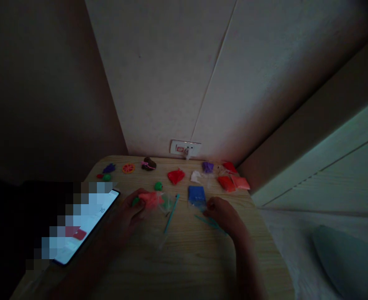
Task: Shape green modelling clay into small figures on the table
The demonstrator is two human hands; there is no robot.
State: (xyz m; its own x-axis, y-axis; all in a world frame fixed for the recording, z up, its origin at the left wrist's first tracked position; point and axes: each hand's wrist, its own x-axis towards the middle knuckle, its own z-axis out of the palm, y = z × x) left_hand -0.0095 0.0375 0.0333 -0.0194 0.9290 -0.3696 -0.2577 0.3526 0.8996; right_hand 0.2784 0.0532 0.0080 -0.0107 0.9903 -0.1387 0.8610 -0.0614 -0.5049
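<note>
My left hand (133,211) is closed around a coral-pink packet of what looks like modelling clay (151,200), its clear plastic sticking out to the right. Green material (165,201) shows beside and partly behind that packet. On the table lies a blue clay packet (197,195), with my right hand (219,209) at its lower right corner. My right fingers are curled together on the packet's clear plastic edge. Between my hands rests a thin turquoise stick tool (171,213). More turquoise sticks (212,223) lie partly under my right hand.
A lit phone (88,225) lies at the table's left. Along the back are a purple piece (109,168), an orange-red disc (128,168), a brown piece (148,163), a green ball (158,186), a red packet (175,176) and several packets (227,183) at right. A wall socket (185,148) sits behind.
</note>
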